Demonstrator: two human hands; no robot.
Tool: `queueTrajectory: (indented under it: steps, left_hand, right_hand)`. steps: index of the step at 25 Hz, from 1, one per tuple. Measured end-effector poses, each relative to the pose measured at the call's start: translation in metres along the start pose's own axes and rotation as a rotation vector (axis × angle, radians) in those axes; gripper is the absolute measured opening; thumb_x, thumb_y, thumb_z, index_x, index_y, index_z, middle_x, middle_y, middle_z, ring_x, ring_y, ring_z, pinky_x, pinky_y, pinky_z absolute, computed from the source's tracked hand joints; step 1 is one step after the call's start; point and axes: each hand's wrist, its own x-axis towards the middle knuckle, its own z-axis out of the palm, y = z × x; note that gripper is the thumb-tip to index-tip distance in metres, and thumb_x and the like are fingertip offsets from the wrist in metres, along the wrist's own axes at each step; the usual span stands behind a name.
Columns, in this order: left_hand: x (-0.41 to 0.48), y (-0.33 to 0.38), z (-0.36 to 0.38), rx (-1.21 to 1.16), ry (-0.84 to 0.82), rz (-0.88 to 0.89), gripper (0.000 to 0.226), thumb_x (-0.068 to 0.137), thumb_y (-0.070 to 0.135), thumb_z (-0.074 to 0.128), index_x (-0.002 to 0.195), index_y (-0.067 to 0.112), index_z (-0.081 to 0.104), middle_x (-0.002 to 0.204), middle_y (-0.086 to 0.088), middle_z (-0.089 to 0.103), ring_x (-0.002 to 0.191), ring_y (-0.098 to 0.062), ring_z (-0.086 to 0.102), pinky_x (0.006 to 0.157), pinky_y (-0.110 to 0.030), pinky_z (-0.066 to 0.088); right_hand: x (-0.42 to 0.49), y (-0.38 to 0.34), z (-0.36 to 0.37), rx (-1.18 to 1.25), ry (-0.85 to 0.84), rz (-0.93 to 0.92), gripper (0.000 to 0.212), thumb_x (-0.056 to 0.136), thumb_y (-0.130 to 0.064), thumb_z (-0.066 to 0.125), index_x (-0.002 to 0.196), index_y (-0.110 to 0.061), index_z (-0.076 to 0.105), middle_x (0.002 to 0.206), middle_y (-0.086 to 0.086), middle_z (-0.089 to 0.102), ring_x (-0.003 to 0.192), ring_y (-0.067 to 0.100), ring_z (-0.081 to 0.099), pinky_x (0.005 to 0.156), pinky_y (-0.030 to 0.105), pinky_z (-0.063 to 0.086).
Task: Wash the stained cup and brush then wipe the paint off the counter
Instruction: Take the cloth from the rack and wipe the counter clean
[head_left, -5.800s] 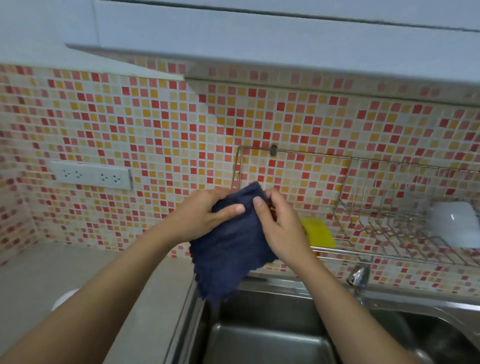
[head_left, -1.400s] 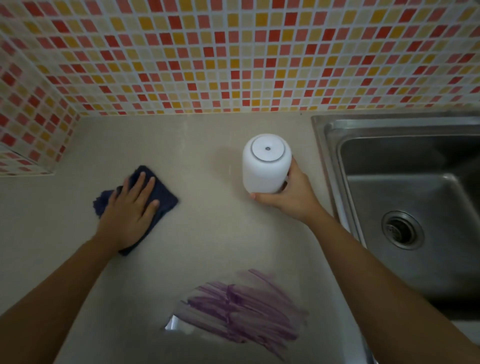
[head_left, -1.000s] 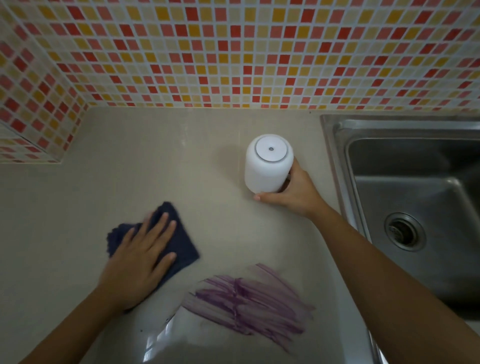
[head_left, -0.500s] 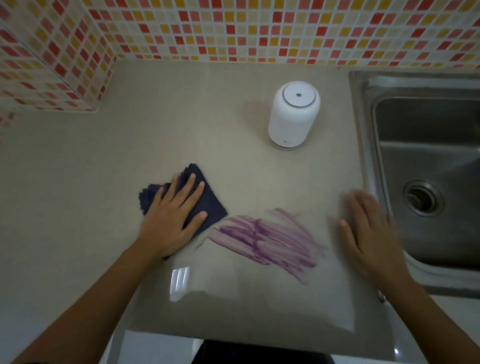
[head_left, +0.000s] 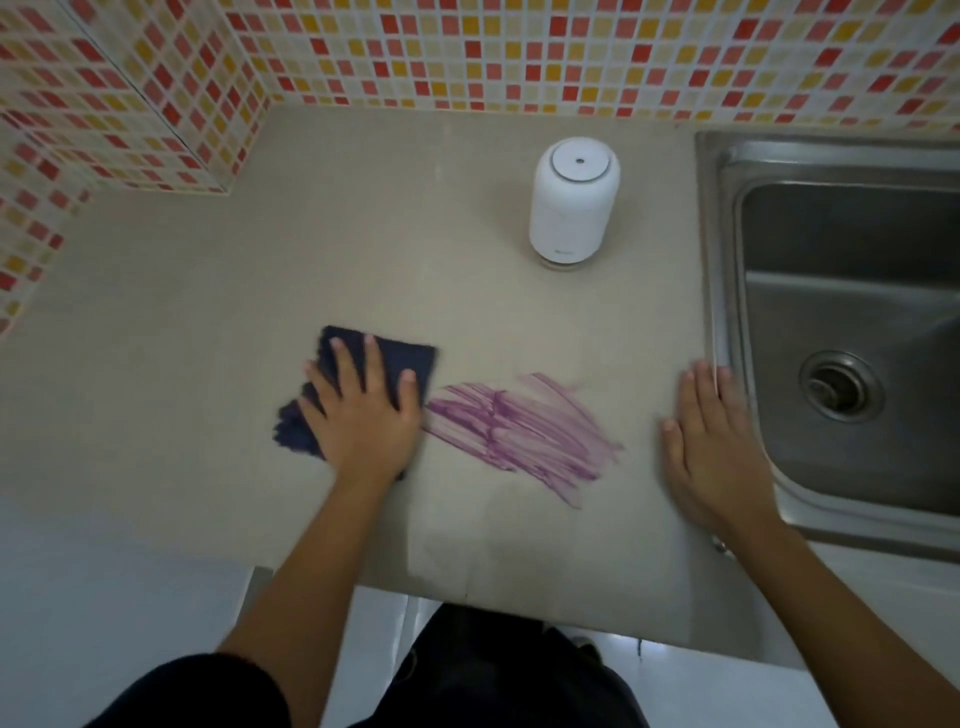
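Observation:
A smear of purple paint (head_left: 524, 431) streaks the beige counter (head_left: 208, 312) near its front edge. My left hand (head_left: 361, 410) presses flat, fingers spread, on a folded dark blue cloth (head_left: 410, 358) whose right edge meets the left end of the paint. My right hand (head_left: 714, 447) lies flat and open on the counter to the right of the paint, beside the sink rim. No cup or brush is in view.
A white domed cylinder (head_left: 574, 200) stands at the back of the counter. The steel sink (head_left: 852, 291) with its drain fills the right side. Mosaic tile wall (head_left: 467, 52) runs along the back and left. The counter's front edge is just below the paint.
My left hand slid the cloth rightward up to the paint's left end. My right hand let go of the white cylinder and came down flat beside the sink.

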Motion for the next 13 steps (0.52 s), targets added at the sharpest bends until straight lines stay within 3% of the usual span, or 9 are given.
queueTrajectory:
  steps: [2,4,7,10,13]
  left_hand:
    - [-0.058,0.004,0.006,-0.005,-0.01,0.065,0.069,0.089,0.055,0.022,0.148,0.018,0.019,0.156,-0.013,0.017,0.142,-0.042,0.013,0.113,-0.056,0.012]
    - [-0.104,-0.015,0.004,-0.01,-0.049,0.02,0.072,0.089,0.055,0.017,0.148,0.014,0.018,0.156,-0.015,0.017,0.142,-0.042,0.012,0.112,-0.057,0.013]
    - [-0.095,-0.024,0.002,-0.033,0.007,-0.217,0.071,0.091,0.05,0.021,0.147,0.008,0.017,0.155,-0.02,0.015,0.141,-0.045,0.01,0.111,-0.06,0.012]
    - [-0.044,0.042,0.003,-0.183,0.049,-0.425,0.068,0.094,0.046,0.025,0.148,0.008,0.012,0.156,-0.021,0.006,0.141,-0.047,0.002,0.112,-0.06,0.002]
    - [-0.043,0.111,0.019,-0.212,-0.019,-0.219,0.07,0.094,0.05,0.024,0.149,0.011,0.006,0.158,-0.017,0.0,0.142,-0.043,-0.006,0.113,-0.057,-0.002]
  right_hand:
    - [-0.001,0.001,0.0,0.025,0.007,0.0,0.066,0.091,-0.04,0.013,0.144,0.0,0.02,0.154,0.015,0.016,0.141,0.019,-0.001,0.115,0.037,0.003]
    - [-0.001,0.002,-0.001,0.043,0.013,-0.005,0.068,0.09,-0.04,0.012,0.144,0.0,0.021,0.153,0.016,0.016,0.142,0.022,0.002,0.115,0.039,0.006]
    - [-0.002,0.001,-0.002,0.05,0.011,-0.001,0.068,0.09,-0.041,0.01,0.144,0.0,0.021,0.153,0.016,0.017,0.143,0.026,0.006,0.115,0.04,0.006]
    - [-0.001,0.003,-0.002,0.068,0.03,0.01,0.068,0.089,-0.04,0.01,0.143,0.0,0.022,0.153,0.016,0.019,0.143,0.027,0.008,0.115,0.04,0.006]
    - [0.001,0.005,-0.001,0.101,0.008,-0.004,0.07,0.089,-0.042,0.006,0.144,-0.001,0.019,0.154,0.014,0.015,0.143,0.024,0.004,0.116,0.038,0.004]
